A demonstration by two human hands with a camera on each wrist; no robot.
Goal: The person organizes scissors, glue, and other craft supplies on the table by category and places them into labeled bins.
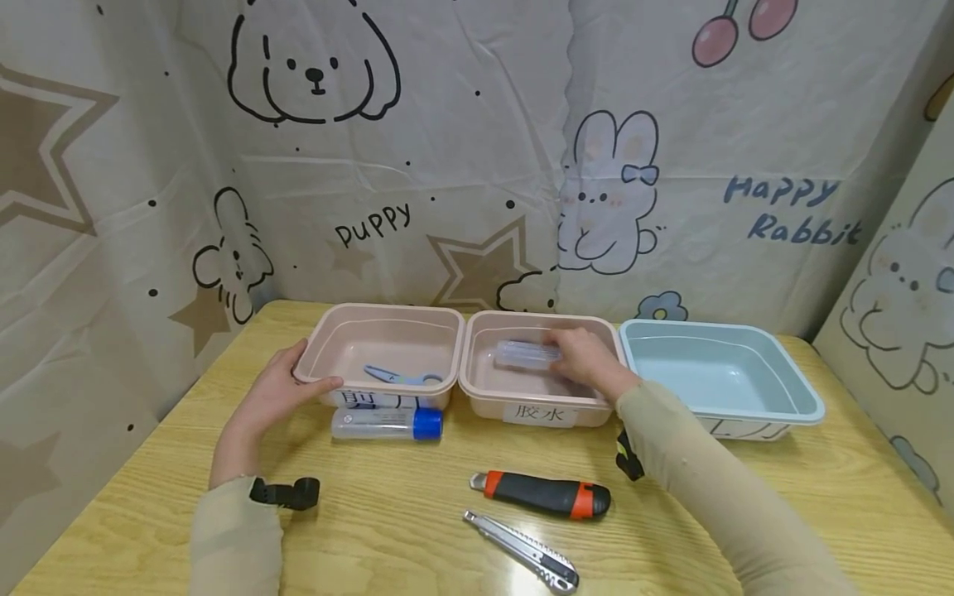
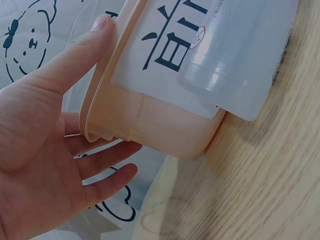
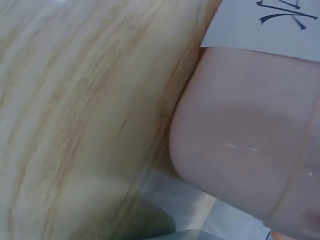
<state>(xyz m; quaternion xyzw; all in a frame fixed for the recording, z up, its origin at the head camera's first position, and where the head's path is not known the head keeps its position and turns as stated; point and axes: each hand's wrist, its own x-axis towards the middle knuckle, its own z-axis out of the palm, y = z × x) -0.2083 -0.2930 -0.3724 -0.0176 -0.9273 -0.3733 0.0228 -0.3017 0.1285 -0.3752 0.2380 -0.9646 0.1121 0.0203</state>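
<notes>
My left hand (image 1: 272, 389) holds the left corner of a pink bin (image 1: 387, 313), thumb along the front rim and fingers around the side. Inside that bin lies a pair of blue-handled scissors (image 1: 402, 377). My right hand (image 1: 585, 358) reaches into the middle pink bin (image 1: 484, 401) and grips one end of a clear glue bottle (image 1: 517, 354); its fingertips are partly hidden. Another clear glue bottle with a blue cap (image 1: 383, 423) lies before the left bin. In the right wrist view, the middle bin's outer wall (image 3: 240, 135) shows, but not the hand's grip.
A light-blue bin (image 1: 715, 372) stands at the right of the row. On the wooden table (image 1: 358, 530) nearer me lie a black-and-orange utility knife (image 1: 544, 494) and a silver utility knife (image 1: 522, 550). A printed cloth (image 1: 477, 165) hangs behind the table.
</notes>
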